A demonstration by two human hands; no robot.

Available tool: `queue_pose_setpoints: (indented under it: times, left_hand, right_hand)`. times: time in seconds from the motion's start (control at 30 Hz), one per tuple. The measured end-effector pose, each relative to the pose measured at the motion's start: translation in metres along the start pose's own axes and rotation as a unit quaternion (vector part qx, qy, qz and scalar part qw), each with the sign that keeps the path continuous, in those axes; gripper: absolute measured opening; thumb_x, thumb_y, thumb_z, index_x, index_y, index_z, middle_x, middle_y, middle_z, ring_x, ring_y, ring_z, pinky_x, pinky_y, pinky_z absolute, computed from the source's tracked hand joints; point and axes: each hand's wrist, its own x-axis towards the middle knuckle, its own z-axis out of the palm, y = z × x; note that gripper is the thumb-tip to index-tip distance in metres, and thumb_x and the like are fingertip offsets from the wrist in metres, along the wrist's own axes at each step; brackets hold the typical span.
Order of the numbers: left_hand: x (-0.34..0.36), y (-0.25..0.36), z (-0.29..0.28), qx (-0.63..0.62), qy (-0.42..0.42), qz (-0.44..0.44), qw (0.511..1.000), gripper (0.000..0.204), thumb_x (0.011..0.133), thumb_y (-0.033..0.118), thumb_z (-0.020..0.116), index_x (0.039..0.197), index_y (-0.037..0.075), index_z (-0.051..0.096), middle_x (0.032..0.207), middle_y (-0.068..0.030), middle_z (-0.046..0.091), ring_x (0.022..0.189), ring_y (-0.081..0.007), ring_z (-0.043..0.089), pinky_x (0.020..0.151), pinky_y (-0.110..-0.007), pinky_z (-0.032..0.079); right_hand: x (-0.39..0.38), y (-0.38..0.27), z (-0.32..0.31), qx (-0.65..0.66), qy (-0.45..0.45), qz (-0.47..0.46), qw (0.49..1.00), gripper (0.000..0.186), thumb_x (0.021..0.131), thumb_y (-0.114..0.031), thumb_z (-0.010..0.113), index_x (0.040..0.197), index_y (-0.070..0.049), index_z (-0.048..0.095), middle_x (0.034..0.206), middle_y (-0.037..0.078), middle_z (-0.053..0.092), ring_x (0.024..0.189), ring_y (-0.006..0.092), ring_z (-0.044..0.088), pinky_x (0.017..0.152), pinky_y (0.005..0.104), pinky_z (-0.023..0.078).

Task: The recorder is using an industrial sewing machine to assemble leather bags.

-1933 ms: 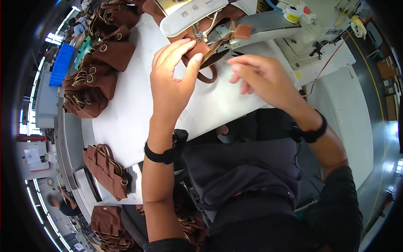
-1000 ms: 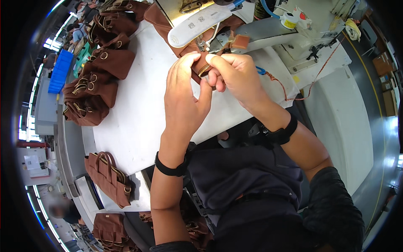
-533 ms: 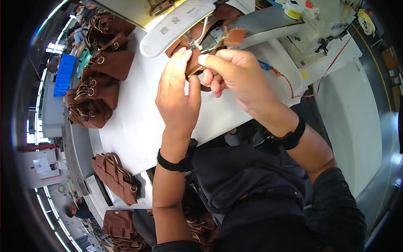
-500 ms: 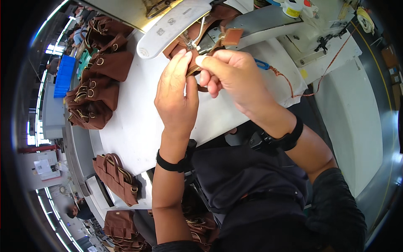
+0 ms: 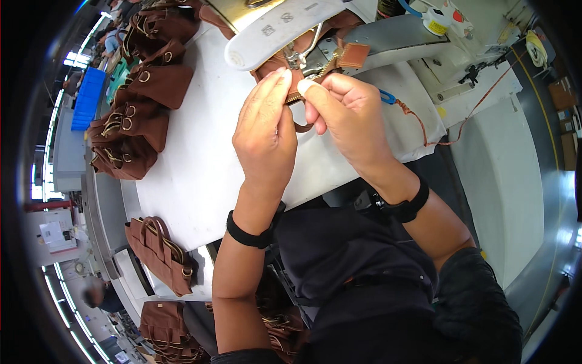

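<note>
A brown leather bag (image 5: 267, 67) lies at the sewing machine (image 5: 388, 40), beneath its white head and beside the metal presser foot. My left hand (image 5: 267, 136) holds the leather near the foot, its fingers together and pressed down. Close beside it, my right hand (image 5: 351, 115) pinches the bag's edge between thumb and curled fingers. Brass zipper teeth (image 5: 330, 65) run along that edge, up to a small leather tab (image 5: 353, 56). A thin brown strap hangs below the fingertips. Much of the bag is hidden by my hands and the machine head.
Several finished-looking brown bags (image 5: 160, 85) line the left side of the white table (image 5: 200, 151). Another bag (image 5: 160, 258) rests at the near left corner, more (image 5: 170, 330) below. A blue tool handle (image 5: 387, 96) on a twisted cord lies right of my hands. A white bottle (image 5: 435, 23) stands on the machine.
The view has shifted, so the machine and both hands appear slightly farther right. Both hands keep their hold on the bag beside the presser foot.
</note>
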Motion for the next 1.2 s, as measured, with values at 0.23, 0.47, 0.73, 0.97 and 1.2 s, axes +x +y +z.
queue_pose_setpoints:
  times: [0.23, 0.47, 0.73, 0.97, 1.2]
  left_hand:
    - [0.000, 0.001, 0.003, 0.011, 0.015, -0.002, 1.000, 0.038, 0.091, -0.012, 0.063, 0.125, -0.002, 0.077, 0.123, -0.0169, 0.078, 0.119, -0.0341, 0.074, 0.104, -0.043, 0.059]
    - [0.002, 0.013, 0.002, 0.021, 0.019, -0.028, 0.999, 0.036, 0.092, -0.012, 0.064, 0.123, -0.001, 0.077, 0.123, -0.0164, 0.079, 0.119, -0.0334, 0.074, 0.102, -0.042, 0.059]
    - [0.001, 0.011, 0.005, -0.020, 0.035, -0.018, 0.999, 0.033, 0.092, -0.013, 0.067, 0.120, 0.000, 0.079, 0.119, -0.0153, 0.080, 0.116, -0.0332, 0.076, 0.101, -0.043, 0.060]
    - [0.001, 0.010, 0.005, -0.026, 0.038, -0.033, 0.998, 0.031, 0.093, -0.012, 0.067, 0.118, 0.000, 0.080, 0.119, -0.0153, 0.081, 0.117, -0.0333, 0.076, 0.103, -0.043, 0.060]
    - [0.002, 0.009, 0.008, -0.026, 0.042, -0.041, 0.998, 0.032, 0.092, -0.012, 0.066, 0.118, 0.000, 0.081, 0.118, -0.0145, 0.081, 0.117, -0.0320, 0.076, 0.102, -0.042, 0.060]
  right_hand:
    - [0.002, 0.000, 0.003, 0.012, 0.008, -0.005, 1.000, 0.029, 0.103, -0.018, 0.074, 0.079, -0.006, 0.067, 0.072, 0.002, 0.068, 0.057, 0.0057, 0.054, 0.056, 0.0227, 0.042]
    - [0.001, -0.008, 0.003, 0.040, 0.011, 0.042, 0.998, 0.028, 0.104, -0.018, 0.073, 0.079, -0.005, 0.067, 0.071, 0.002, 0.067, 0.056, 0.0065, 0.055, 0.054, 0.0236, 0.044]
    - [0.006, -0.012, -0.001, 0.020, 0.000, 0.058, 0.998, 0.027, 0.103, -0.017, 0.071, 0.080, -0.004, 0.068, 0.071, 0.003, 0.068, 0.054, 0.0073, 0.057, 0.051, 0.0230, 0.046]
    - [0.005, -0.018, -0.001, 0.008, -0.002, 0.068, 0.998, 0.026, 0.105, -0.018, 0.069, 0.084, -0.002, 0.070, 0.074, 0.005, 0.070, 0.055, 0.0076, 0.060, 0.052, 0.0233, 0.048]
    - [0.005, -0.019, -0.004, 0.016, -0.026, 0.061, 0.998, 0.024, 0.104, -0.019, 0.068, 0.091, 0.001, 0.074, 0.078, 0.007, 0.073, 0.057, 0.0085, 0.062, 0.054, 0.0244, 0.051]
